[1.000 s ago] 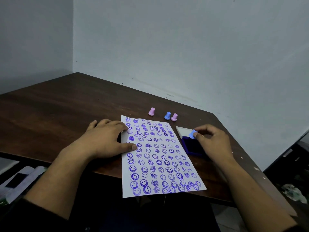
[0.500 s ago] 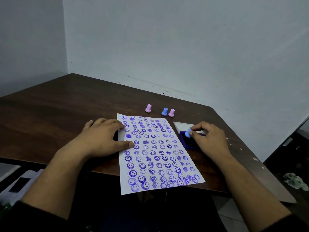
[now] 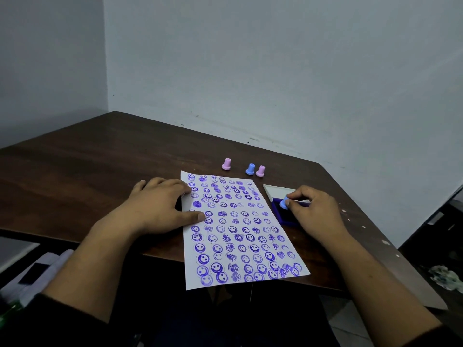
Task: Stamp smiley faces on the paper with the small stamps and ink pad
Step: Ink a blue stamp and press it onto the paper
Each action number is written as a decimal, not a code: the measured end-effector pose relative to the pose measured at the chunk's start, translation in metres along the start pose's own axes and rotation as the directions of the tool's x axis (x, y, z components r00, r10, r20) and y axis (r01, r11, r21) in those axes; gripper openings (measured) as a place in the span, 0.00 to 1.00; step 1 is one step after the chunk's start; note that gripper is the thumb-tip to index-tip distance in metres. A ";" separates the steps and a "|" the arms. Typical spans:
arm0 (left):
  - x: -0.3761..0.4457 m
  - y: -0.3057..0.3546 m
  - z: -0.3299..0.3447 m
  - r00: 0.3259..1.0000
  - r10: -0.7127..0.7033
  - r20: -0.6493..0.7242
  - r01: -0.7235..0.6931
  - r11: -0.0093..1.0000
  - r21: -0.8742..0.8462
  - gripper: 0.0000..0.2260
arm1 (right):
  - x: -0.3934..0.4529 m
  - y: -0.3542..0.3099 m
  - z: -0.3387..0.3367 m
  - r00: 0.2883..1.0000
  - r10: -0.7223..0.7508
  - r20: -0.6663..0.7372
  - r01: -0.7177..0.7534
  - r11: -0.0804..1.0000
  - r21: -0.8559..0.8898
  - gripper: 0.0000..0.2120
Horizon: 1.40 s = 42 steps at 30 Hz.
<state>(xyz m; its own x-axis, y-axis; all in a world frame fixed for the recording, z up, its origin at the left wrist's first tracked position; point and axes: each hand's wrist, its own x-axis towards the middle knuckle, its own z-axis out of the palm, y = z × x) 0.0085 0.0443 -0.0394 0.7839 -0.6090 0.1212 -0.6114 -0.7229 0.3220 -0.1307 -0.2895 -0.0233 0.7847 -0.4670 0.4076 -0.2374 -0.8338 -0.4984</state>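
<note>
A white paper sheet [image 3: 250, 281] covered with several rows of purple smiley prints lies on the dark wooden table [image 3: 87, 171], its near end hanging over the table's front edge. My left hand [image 3: 160, 206] lies flat on the paper's left edge, fingers straight. To the right of the paper my right hand [image 3: 313, 209] pinches a small blue stamp [image 3: 284, 202] and holds it on the purple ink pad [image 3: 284, 217], whose white lid [image 3: 276, 190] lies open behind it. Beyond the paper stand a pink stamp [image 3: 226, 164], a blue stamp [image 3: 250, 169] and another pink stamp [image 3: 260, 170].
The table sits in a corner between two pale walls. White flecks dot its right edge [image 3: 363, 226]. Papers and a dark object [image 3: 37, 271] lie below the table at the left; crumpled litter [image 3: 446, 275] is on the floor at the right.
The view has shifted slightly. My right hand stays over the ink pad with the blue stamp, now a little lower on the pad. My left hand has not moved on the paper.
</note>
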 end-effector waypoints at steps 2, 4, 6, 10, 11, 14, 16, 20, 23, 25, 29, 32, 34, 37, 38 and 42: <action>0.000 0.000 0.000 1.000 0.002 -0.003 -0.002 1.000 -0.002 0.40 | 0.000 0.001 0.001 1.000 -0.001 -0.006 0.001 1.000 -0.006 0.05; 0.000 -0.001 0.000 1.000 0.005 -0.011 -0.005 1.000 -0.007 0.40 | -0.001 0.001 0.002 0.999 -0.014 -0.030 0.014 1.000 -0.008 0.07; 0.000 0.000 0.000 1.000 0.004 -0.007 -0.004 1.000 -0.009 0.40 | -0.001 0.001 0.003 0.999 -0.016 -0.044 0.015 1.000 -0.010 0.08; 0.000 0.000 0.000 1.000 0.000 0.005 0.000 1.000 -0.009 0.40 | -0.001 0.001 0.005 0.998 -0.025 -0.052 0.024 0.999 -0.021 0.09; 0.000 -0.001 -0.001 1.000 0.000 0.006 0.000 1.000 -0.007 0.40 | -0.001 0.001 0.005 0.998 -0.032 -0.055 0.030 0.999 -0.026 0.08; 0.000 0.000 -0.001 1.000 0.000 0.004 0.000 1.000 -0.004 0.40 | -0.002 0.002 0.006 0.997 -0.045 -0.057 0.042 0.998 -0.041 0.07; 0.000 0.000 -0.001 1.000 -0.002 0.005 0.002 1.000 -0.004 0.40 | -0.002 0.002 0.006 0.998 -0.046 -0.054 0.044 0.998 -0.042 0.07; -0.001 0.001 -0.001 1.000 -0.004 0.009 0.004 1.000 -0.004 0.41 | -0.001 0.003 0.004 0.997 -0.034 -0.064 0.033 0.999 -0.023 0.06; -0.001 0.001 -0.002 1.000 -0.007 0.016 0.007 1.000 -0.001 0.41 | 0.001 0.002 0.002 0.994 -0.047 -0.099 0.046 0.999 -0.004 0.05; 0.000 0.002 -0.002 1.000 -0.004 0.014 0.004 1.000 0.003 0.41 | 0.002 -0.003 0.001 0.991 -0.071 -0.112 0.073 0.997 0.009 0.05; 0.000 0.001 -0.001 1.000 -0.007 0.016 0.007 1.000 0.004 0.42 | 0.007 -0.022 0.001 0.985 -0.130 -0.118 0.135 0.990 0.039 0.05; 0.000 0.001 -0.001 1.000 -0.005 0.011 0.004 1.000 0.006 0.42 | 0.011 -0.043 0.006 0.977 -0.179 -0.117 0.192 0.975 0.110 0.03; 0.000 0.001 0.000 1.000 -0.002 0.002 0.002 1.000 0.006 0.42 | 0.013 -0.057 0.010 0.974 -0.196 -0.112 0.213 0.963 0.166 0.03; 0.000 0.001 0.000 1.000 -0.003 -0.001 0.003 1.000 0.004 0.43 | 0.016 -0.076 0.021 0.971 -0.218 -0.094 0.235 0.940 0.247 0.06; 0.000 0.001 0.000 1.000 -0.004 0.000 0.004 1.000 0.004 0.43 | 0.016 -0.081 0.026 0.970 -0.226 -0.086 0.241 0.929 0.281 0.06; -0.001 0.001 0.000 1.000 -0.003 -0.003 0.003 1.000 0.002 0.43 | 0.013 -0.090 0.050 0.966 -0.256 -0.039 0.255 0.919 0.301 0.03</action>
<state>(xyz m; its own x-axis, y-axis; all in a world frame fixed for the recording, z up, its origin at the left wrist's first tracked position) 0.0074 0.0440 -0.0388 0.7861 -0.6057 0.1231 -0.6091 -0.7253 0.3207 -0.0707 -0.2059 -0.0112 0.7962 -0.2497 0.5512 0.1546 -0.7967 -0.5842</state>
